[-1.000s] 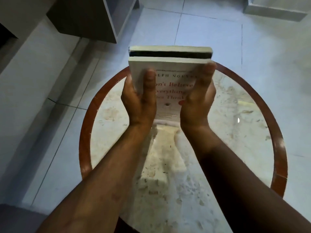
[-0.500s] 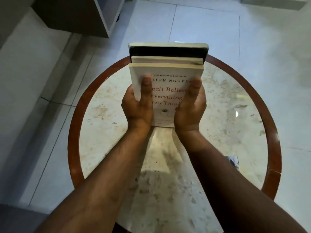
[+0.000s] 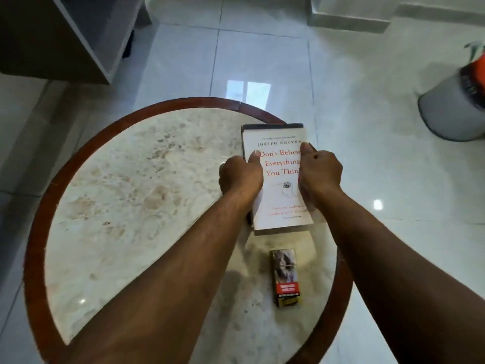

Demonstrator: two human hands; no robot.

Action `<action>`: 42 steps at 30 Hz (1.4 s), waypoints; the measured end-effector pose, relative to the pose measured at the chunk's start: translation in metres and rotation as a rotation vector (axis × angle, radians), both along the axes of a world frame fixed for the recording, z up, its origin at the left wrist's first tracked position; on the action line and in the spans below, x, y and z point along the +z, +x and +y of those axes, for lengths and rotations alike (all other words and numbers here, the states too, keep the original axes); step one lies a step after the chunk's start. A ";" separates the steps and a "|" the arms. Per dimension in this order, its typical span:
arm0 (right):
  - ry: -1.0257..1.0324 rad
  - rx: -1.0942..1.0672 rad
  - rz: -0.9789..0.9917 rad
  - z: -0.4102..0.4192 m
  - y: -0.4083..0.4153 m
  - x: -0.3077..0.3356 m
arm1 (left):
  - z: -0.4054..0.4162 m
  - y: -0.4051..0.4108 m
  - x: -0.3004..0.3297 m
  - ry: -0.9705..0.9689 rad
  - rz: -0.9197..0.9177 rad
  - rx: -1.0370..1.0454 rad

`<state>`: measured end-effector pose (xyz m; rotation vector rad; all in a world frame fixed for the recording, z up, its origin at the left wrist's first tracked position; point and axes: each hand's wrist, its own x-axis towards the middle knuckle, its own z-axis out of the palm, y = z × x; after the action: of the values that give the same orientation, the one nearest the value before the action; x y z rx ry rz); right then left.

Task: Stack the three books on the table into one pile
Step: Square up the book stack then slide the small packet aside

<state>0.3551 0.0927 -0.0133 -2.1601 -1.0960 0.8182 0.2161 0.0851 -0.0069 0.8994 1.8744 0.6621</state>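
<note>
A pile of books (image 3: 279, 179) lies flat at the right side of the round marble table (image 3: 147, 195). The top book is white with red title lettering; a dark book edge (image 3: 273, 126) shows beneath it at the far end. My left hand (image 3: 240, 176) grips the pile's left edge, thumb on the cover. On the right edge sits my right hand (image 3: 319, 172), its thumb also on the cover. How many books lie under the white one I cannot tell.
A small cigarette pack (image 3: 286, 277) lies on the table just in front of the pile. The table has a brown wooden rim (image 3: 34, 232). A grey bin (image 3: 456, 109) stands on the tiled floor at right, a dark cabinet (image 3: 65, 35) at upper left.
The pile was held up tilted above the table; now it lies flat at the table's right side. The view has shifted, showing the cigarette pack and the bin.
</note>
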 end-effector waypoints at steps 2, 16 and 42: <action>-0.026 -0.023 -0.036 0.004 0.010 -0.009 | 0.001 0.009 -0.007 0.003 0.095 -0.036; 0.113 -0.115 -0.123 -0.027 0.031 -0.017 | -0.053 -0.008 -0.021 0.204 0.168 -0.026; -0.015 0.867 -0.684 -0.249 -0.083 -0.063 | -0.173 -0.232 -0.024 0.052 0.672 -0.713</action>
<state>0.2723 -0.1566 -0.0759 -1.9774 -2.4626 0.3812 -0.0155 -0.0881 -0.0311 1.8619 1.8816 -0.0530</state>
